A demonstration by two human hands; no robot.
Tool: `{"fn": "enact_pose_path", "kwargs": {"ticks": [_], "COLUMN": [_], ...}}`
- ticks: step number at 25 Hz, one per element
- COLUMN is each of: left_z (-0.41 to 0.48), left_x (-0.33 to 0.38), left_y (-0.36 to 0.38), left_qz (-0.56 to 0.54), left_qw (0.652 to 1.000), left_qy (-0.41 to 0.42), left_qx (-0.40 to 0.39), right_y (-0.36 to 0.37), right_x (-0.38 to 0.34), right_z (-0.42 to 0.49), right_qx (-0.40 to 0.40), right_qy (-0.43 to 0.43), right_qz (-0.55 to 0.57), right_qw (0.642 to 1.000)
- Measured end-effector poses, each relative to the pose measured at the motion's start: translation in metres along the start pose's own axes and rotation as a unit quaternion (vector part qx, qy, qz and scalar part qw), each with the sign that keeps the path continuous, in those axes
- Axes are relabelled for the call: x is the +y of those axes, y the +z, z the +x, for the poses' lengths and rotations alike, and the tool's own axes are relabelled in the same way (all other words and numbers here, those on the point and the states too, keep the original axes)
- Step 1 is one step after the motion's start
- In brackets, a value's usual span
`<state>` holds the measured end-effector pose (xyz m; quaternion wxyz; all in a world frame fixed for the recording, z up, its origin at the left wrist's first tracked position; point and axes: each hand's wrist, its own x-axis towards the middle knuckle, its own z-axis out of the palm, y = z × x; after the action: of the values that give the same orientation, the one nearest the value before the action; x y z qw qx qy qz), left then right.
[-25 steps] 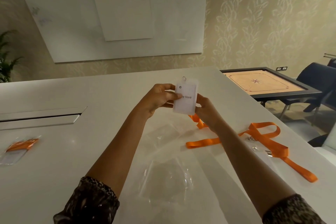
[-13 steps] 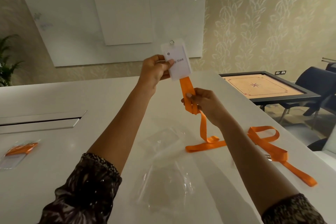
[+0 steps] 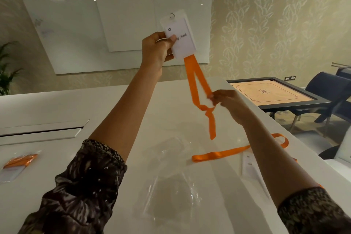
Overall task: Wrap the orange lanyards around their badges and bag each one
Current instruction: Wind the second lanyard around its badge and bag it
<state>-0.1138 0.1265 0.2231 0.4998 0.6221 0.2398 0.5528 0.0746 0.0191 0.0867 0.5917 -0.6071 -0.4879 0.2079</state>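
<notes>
One badge [image 3: 178, 34] is held high over the white table [image 3: 114, 104], long axis nearly upright, ring end up, pinched in the left hand [image 3: 155, 47]. Its orange lanyard [image 3: 197, 89] hangs down to the right hand [image 3: 228, 100], whose fingers pinch the strap. A second lanyard [image 3: 224, 153] and second badge [image 3: 248, 165] lie near right; one bagged set [image 3: 16, 163] lies left; two clear bags [image 3: 171, 192] lie near. A whiteboard [image 3: 62, 30] hangs on the patterned far wall.
</notes>
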Motion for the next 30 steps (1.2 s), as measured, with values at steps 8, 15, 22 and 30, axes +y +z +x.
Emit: {"fn": "enact_pose_path", "kwargs": {"ticks": [8, 15, 22, 30], "left_z": [0.009, 0.007, -0.005, -0.007], "left_x": [0.001, 0.005, 0.004, -0.016], "left_y": [-0.009, -0.005, 0.012, 0.013], "left_qz": [-0.005, 0.062, 0.148, 0.14], "left_qw": [0.999, 0.998, 0.985, 0.989], "left_qy": [0.004, -0.011, -0.002, 0.001], "left_qx": [0.047, -0.017, -0.084, -0.055], "right_y": [-0.037, -0.018, 0.036, 0.067], "right_x": [0.025, 0.041, 0.0, -0.037], "right_z": [0.0, -0.009, -0.002, 0.002], "right_qx": [0.088, 0.014, -0.022, -0.007], "right_qy": [0.101, 0.134, -0.023, -0.048], "right_qz": [0.013, -0.065, 0.038, 0.123], "right_qw": [0.991, 0.989, 0.999, 0.991]}}
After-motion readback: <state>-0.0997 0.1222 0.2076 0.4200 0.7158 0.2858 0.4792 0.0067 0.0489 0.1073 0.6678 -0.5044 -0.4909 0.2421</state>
